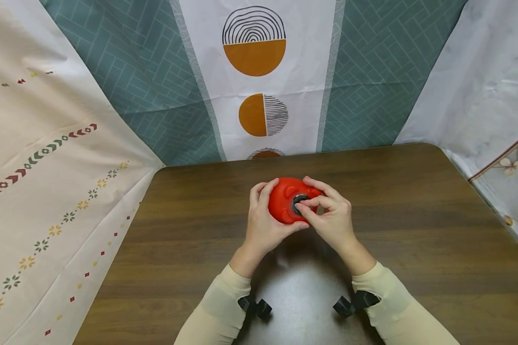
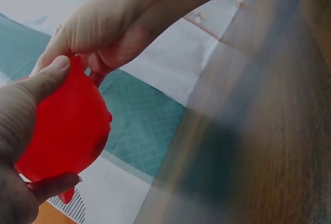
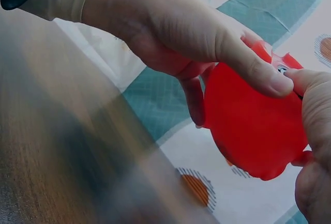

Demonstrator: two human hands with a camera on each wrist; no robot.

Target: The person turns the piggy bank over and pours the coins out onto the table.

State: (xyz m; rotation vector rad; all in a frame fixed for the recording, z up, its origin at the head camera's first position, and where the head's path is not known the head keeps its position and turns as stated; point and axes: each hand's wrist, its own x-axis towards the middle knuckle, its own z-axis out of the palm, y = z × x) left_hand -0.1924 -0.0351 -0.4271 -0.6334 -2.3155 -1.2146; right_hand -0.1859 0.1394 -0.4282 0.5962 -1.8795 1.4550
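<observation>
A rounded red piggy bank (image 1: pixel 280 201) is held up over the table, its underside with stubby feet and a round black plug (image 1: pixel 300 197) facing the head view. My left hand (image 1: pixel 262 223) grips it from the left, fingers along the far side and thumb along the near side. At the plug, the thumb and index finger of my right hand (image 1: pixel 334 218) pinch together, while another fingertip reaches the bank's far edge. The left wrist view shows the smooth red side (image 2: pixel 72 125). In the right wrist view a small eye (image 3: pixel 282 70) shows beside the right fingertips.
Beneath the hands is a brown wood-grain table (image 1: pixel 190 249) with a glossy reflection near its front. Patterned cloths hang around it: a teal and white one (image 1: pixel 155 96) behind, a cream one (image 1: pixel 69 191) at left, and a white one (image 1: pixel 479 96) at right.
</observation>
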